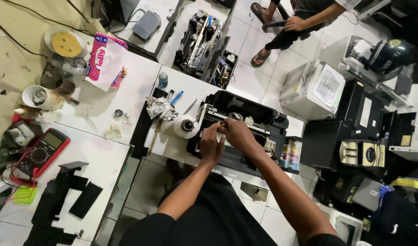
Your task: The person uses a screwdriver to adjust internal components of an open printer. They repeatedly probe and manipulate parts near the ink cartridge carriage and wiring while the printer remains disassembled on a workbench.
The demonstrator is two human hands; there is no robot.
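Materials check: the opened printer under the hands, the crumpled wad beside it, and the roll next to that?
Opened printer: looks like black moulded plastic, matte with slight sheen on edges; both hands, left hand and right hand, are on it. Crumpled wad: probably tissue or cloth, grey-white, soft creases, possibly foil. Roll: seemingly white paper or tape around a dark core.

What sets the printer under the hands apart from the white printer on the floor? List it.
1. The black printer is opened up, its insides bare; the white printer is closed.
2. The black printer sits on the white table; the white printer stands on the tiled floor.
3. Both hands, left and right, work in the black printer; nobody touches the white printer.
Both are boxy desktop printers.
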